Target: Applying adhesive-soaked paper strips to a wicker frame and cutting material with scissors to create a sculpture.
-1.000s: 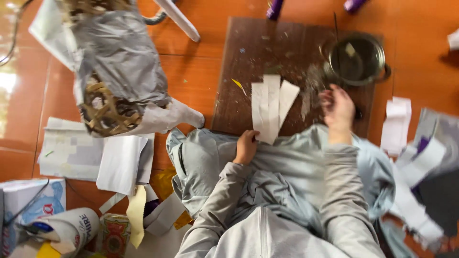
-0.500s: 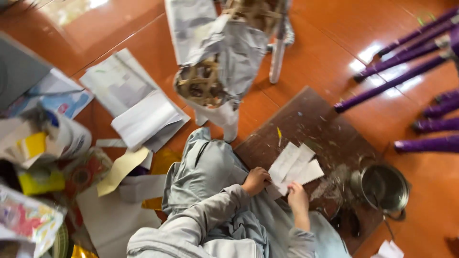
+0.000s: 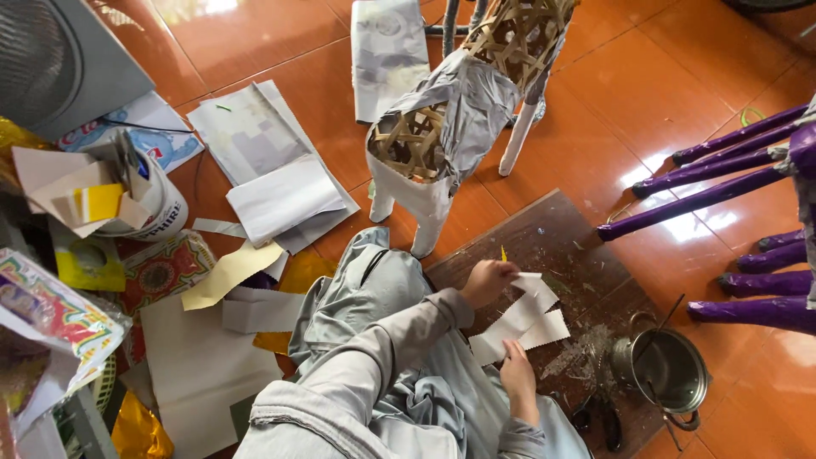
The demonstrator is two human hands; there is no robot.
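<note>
the dark wooden board [image 3: 586, 255] lies flat on the orange tiled floor [image 3: 663, 102], and everything here is placed from it. on the board's near edge lie white paper strips [image 3: 523, 321], fanned and overlapping. the left hand [image 3: 486, 280] rests at the strips' upper end, its grip closed on the top of one strip. the right hand [image 3: 517, 374] sits at the lower end of the strips, fingers pinching a strip's edge. at the board's right corner stands a small metal pot [image 3: 667, 370] with a stick leaning in it, and dark scissors [image 3: 599, 421] lie just below that. beyond the board's far left corner stands a woven bamboo frame [image 3: 450, 127], partly covered in grey paper. left of the board, loose paper sheets [image 3: 272, 170] lie scattered on the floor.
</note>
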